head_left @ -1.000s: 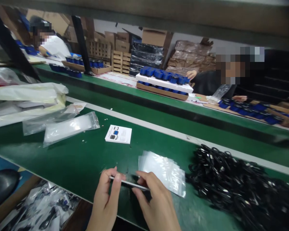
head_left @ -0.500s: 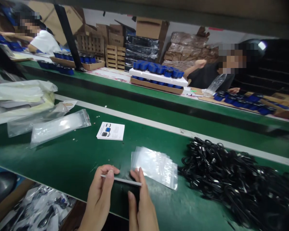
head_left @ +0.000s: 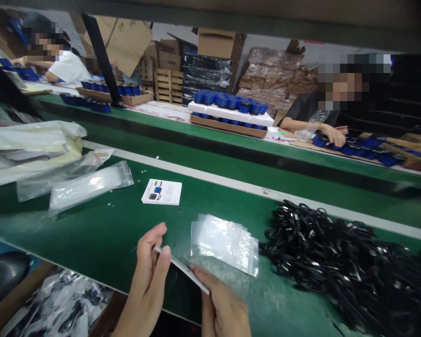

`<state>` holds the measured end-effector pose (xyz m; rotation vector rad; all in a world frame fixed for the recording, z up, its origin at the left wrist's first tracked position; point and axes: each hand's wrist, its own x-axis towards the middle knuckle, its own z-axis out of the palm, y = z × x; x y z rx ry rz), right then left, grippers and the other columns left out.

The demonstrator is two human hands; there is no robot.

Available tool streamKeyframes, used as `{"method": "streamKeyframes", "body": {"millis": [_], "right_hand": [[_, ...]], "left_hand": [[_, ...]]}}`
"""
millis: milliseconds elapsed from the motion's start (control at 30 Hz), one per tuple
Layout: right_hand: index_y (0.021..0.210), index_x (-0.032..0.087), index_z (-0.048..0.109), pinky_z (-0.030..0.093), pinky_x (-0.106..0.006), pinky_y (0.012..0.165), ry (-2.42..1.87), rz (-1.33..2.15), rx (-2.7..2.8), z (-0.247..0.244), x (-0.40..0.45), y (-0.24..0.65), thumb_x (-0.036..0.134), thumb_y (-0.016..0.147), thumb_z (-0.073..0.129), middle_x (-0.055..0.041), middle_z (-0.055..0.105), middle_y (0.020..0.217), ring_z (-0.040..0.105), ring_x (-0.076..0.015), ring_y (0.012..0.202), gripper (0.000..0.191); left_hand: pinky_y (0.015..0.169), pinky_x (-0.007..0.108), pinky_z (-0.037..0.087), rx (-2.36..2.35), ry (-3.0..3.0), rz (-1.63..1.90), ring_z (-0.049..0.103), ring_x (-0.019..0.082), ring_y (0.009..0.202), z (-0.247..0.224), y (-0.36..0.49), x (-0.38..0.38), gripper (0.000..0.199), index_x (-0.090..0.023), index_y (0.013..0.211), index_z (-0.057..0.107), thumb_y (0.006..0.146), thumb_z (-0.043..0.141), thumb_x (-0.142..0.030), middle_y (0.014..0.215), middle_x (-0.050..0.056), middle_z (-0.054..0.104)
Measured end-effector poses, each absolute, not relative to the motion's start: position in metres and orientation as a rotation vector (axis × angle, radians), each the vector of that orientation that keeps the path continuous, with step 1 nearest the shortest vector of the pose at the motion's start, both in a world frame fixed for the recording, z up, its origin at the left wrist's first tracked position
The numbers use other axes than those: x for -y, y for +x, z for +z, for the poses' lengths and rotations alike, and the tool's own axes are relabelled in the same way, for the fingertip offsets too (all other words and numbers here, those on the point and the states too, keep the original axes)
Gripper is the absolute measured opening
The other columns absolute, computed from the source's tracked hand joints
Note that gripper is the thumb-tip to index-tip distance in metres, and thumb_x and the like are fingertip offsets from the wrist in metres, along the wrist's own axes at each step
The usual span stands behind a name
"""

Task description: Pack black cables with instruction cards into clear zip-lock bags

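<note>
Head view: left hand (head_left: pixel 145 276) pinched one end of white card (head_left: pixel 185 269), right hand (head_left: pixel 228 304) gripped other; card slanted between them (seen nearly edge-on). Bags (head_left: pixel 224 241) lay beyond right hand, booklets (head_left: pixel 166 193) beyond left, cables (head_left: pixel 323 262) right of both.

1 head camera looks forward and down across the workbench (head_left: pixel 101 238).
</note>
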<state>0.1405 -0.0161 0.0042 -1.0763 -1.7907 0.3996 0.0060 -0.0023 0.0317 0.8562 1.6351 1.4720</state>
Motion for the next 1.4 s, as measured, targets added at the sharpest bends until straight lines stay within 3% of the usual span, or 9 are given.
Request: {"method": "streamKeyframes", "body": {"millis": [67,300,467,633,733,800,1000,1167,1400], "right_hand": [[0.111,0.018,0.06,0.052,-0.026,0.09,-1.042,0.154,1.84,0.012,0.016,0.141,0.006,0.091,0.039,-0.0051,0.075,0.1,0.071,-0.017,0.093,0.032],[0.087,0.018,0.068,0.025,-0.036,0.115,-0.994,-0.161,1.918,0.027,0.024,0.128,0.01,0.095,0.046,-0.0006,0.077,0.092,0.072,-0.0157,0.086,0.025],[0.089,0.027,0.069,0.045,-0.039,0.102,-0.99,0.197,1.772,0.03,0.028,0.139,0.023,0.085,0.066,0.0048,0.075,0.087,0.07,-0.0191,0.092,0.007],[0.101,0.028,0.067,0.055,-0.05,0.086,-1.344,0.572,1.517,0.025,0.027,0.16,0.041,0.061,0.083,-0.0089,0.067,0.11,0.056,-0.0354,0.116,0.045],[0.104,0.03,0.068,0.054,-0.053,0.084,-1.409,0.767,1.47,0.018,0.023,0.169,0.046,0.055,0.085,-0.0114,0.062,0.118,0.053,-0.0381,0.117,0.055],[0.098,0.031,0.071,0.055,-0.047,0.081,-1.27,0.836,1.492,0.015,0.021,0.172,0.055,0.067,0.074,-0.0106,0.059,0.121,0.056,-0.0346,0.114,0.04],[0.063,0.023,0.066,0.051,-0.03,0.076,-1.027,0.906,1.503,0.01,0.017,0.165,0.047,0.089,0.051,-0.0072,0.061,0.097,0.061,-0.0213,0.092,0.038],[0.066,0.021,0.062,0.048,-0.025,0.073,-1.042,0.926,1.445,0.009,0.015,0.16,0.038,0.089,0.055,-0.0045,0.059,0.092,0.059,-0.0171,0.083,0.029],[0.067,0.02,0.062,0.046,-0.029,0.077,-1.05,0.965,1.459,0.006,0.014,0.16,0.04,0.089,0.055,-0.0049,0.059,0.088,0.058,-0.0197,0.086,0.03]], "left_hand": [[0.109,0.042,0.029,-1.508,0.603,1.547,0.038,0.026,0.132,0.043,0.005,-0.001,0.057,-0.032,0.13,0.041,0.08,0.058,-0.054,0.142,0.004,0.042],[0.087,0.041,0.052,-1.057,-0.132,1.099,0.067,0.028,0.103,0.082,0.002,0.004,0.052,-0.026,0.137,0.041,0.088,0.053,-0.037,0.119,0.012,0.065],[0.08,0.036,0.053,-0.944,-0.097,0.99,0.073,0.022,0.08,0.08,0.001,0.002,0.052,-0.022,0.136,0.044,0.085,0.057,-0.017,0.095,0.009,0.073],[0.072,0.033,0.053,-0.765,0.038,0.877,0.073,0.022,0.071,0.086,0.01,0.001,0.04,-0.013,0.125,0.052,0.089,0.051,-0.03,0.081,0.01,0.074],[0.073,0.031,0.053,-0.693,0.074,0.863,0.073,0.023,0.077,0.084,0.013,0.004,0.034,-0.012,0.114,0.061,0.086,0.058,-0.031,0.088,0.013,0.076],[0.078,0.033,0.053,-0.697,0.114,0.865,0.072,0.023,0.083,0.078,0.013,0.007,0.034,-0.014,0.113,0.063,0.085,0.061,-0.032,0.095,0.014,0.075],[0.094,0.039,0.046,-0.659,0.411,0.911,0.061,0.031,0.112,0.061,0.014,0.015,0.077,-0.021,0.117,0.065,0.056,0.073,-0.066,0.114,0.013,0.07],[0.101,0.038,0.041,-0.726,0.546,0.912,0.057,0.027,0.118,0.061,0.019,0.015,0.052,-0.029,0.112,0.067,0.063,0.082,-0.038,0.119,0.007,0.068],[0.108,0.043,0.033,-0.981,0.735,0.871,0.055,0.026,0.12,0.063,0.016,0.02,0.05,-0.03,0.123,0.06,0.077,0.069,-0.044,0.126,0.007,0.064]]}}
